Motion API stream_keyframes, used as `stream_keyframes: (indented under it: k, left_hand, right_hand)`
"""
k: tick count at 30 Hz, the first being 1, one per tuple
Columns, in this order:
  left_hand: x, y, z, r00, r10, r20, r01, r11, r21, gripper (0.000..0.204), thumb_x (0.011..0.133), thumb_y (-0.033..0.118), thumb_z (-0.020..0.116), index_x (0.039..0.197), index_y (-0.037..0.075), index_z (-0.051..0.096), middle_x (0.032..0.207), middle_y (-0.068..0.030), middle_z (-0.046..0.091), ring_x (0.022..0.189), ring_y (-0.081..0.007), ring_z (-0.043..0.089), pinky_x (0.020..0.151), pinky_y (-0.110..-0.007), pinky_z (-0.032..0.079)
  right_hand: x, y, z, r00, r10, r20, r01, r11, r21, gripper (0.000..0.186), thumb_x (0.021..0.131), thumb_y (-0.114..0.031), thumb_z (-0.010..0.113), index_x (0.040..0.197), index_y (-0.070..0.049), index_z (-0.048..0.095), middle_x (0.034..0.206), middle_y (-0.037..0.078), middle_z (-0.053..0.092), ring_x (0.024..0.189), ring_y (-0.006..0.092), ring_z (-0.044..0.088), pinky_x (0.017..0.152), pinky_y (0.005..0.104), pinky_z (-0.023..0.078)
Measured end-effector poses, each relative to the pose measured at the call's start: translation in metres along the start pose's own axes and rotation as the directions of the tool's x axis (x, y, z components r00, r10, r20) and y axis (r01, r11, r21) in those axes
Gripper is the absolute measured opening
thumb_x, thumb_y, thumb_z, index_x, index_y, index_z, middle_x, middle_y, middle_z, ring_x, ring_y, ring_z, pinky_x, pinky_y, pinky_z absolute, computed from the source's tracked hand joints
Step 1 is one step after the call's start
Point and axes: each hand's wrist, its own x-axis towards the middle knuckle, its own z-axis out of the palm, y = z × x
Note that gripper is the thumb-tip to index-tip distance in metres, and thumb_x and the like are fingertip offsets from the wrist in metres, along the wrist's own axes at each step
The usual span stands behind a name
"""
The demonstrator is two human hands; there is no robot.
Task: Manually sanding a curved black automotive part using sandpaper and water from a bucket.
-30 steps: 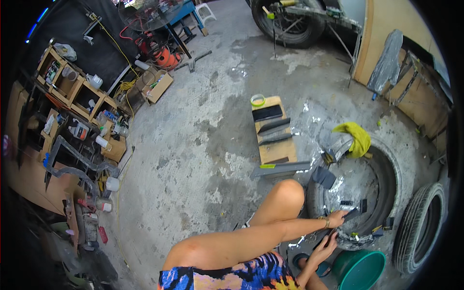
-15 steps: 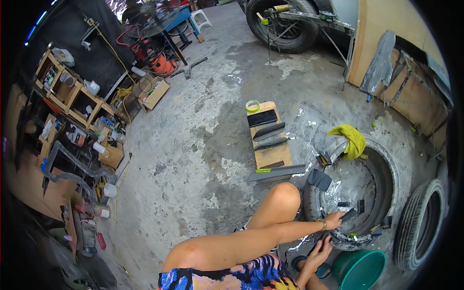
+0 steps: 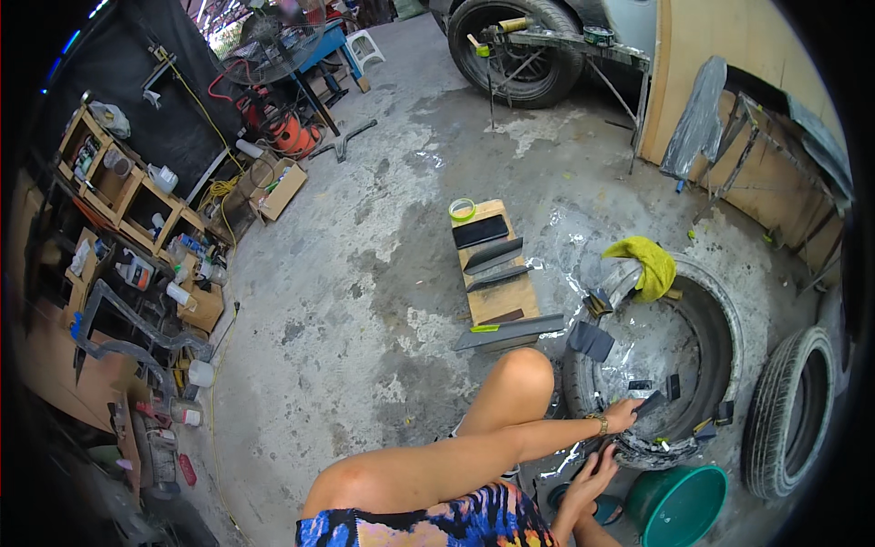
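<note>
My left hand [image 3: 621, 417], with a gold-coloured watch at its wrist, reaches over the near rim of a worn tyre [image 3: 734, 337] lying flat. Its fingers are closed on a dark grey flat piece [image 3: 649, 404]. Just below, my right hand [image 3: 591, 478] has its fingers curled by the tyre's near left edge; a dark shape shows at its fingertips, too unclear to name. Two small black blocks, one of them a black block [image 3: 674, 387], lie inside the tyre ring. A dark folded sheet [image 3: 591, 341] and a yellow-green cloth [image 3: 649, 271] hang over its rim.
A green bucket [image 3: 685, 510] stands near the tyre, and another tyre [image 3: 791, 415] leans at right. A wooden block [image 3: 507, 303] carries a phone [image 3: 479, 232], tape [image 3: 462, 210] and dark strips. Shelves [image 3: 128, 196] of bottles line the left; a vehicle wheel [image 3: 515, 55] is behind.
The whole view has shifted slightly, with the scene moving a little left. My hands stay at the tyre's near edge, the left still holding the dark grey piece.
</note>
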Motion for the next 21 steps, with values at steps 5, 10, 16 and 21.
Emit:
stream_keyframes:
  k: [5, 10, 16, 21]
  left_hand:
    - [-0.009, 0.017, -0.002, 0.999, -0.036, 0.018, 0.036, 0.999, -0.007, 0.046, 0.085, 0.007, 0.052, 0.132, 0.006, 0.053, 0.117, -0.0241, 0.061, 0.11, -0.0395, 0.058, 0.097, -0.045, 0.045]
    - [-0.005, 0.016, -0.002, 0.993, -0.074, 0.094, 0.075, 0.997, -0.002, 0.05, 0.086, 0.007, 0.052, 0.136, 0.006, 0.049, 0.122, -0.0239, 0.059, 0.111, -0.0405, 0.056, 0.099, -0.042, 0.044]
    - [-0.01, 0.03, -0.012, 1.0, -0.015, 0.019, 0.014, 0.999, 0.039, 0.05, 0.086, 0.008, 0.053, 0.136, 0.006, 0.048, 0.116, -0.0254, 0.061, 0.11, -0.0395, 0.058, 0.095, -0.044, 0.046]
    - [-0.011, 0.043, -0.015, 0.987, -0.087, 0.136, 0.088, 0.996, -0.002, 0.049, 0.087, 0.009, 0.052, 0.136, 0.007, 0.049, 0.119, -0.0256, 0.06, 0.113, -0.0393, 0.056, 0.1, -0.043, 0.042]
  right_hand:
    - [0.014, -0.003, -0.013, 0.997, 0.08, 0.009, -0.081, 0.994, 0.067, 0.04, 0.094, -0.013, 0.055, 0.132, 0.001, 0.053, 0.107, 0.026, 0.054, 0.099, 0.0415, 0.053, 0.087, 0.0438, 0.041]
    - [-0.017, 0.01, 0.002, 0.999, -0.021, -0.032, 0.02, 1.0, -0.009, 0.039, 0.095, -0.013, 0.054, 0.132, 0.002, 0.052, 0.111, 0.023, 0.055, 0.102, 0.0376, 0.053, 0.091, 0.0399, 0.04]
    - [0.024, 0.0, -0.002, 0.992, 0.109, -0.067, -0.105, 0.993, 0.061, 0.043, 0.093, -0.01, 0.059, 0.134, -0.001, 0.051, 0.108, 0.024, 0.055, 0.099, 0.0387, 0.054, 0.087, 0.0419, 0.042]
    - [-0.018, 0.008, -0.003, 1.0, 0.013, -0.02, -0.011, 0.997, 0.079, 0.041, 0.093, -0.008, 0.055, 0.134, -0.001, 0.051, 0.108, 0.025, 0.055, 0.099, 0.0387, 0.054, 0.088, 0.043, 0.041]
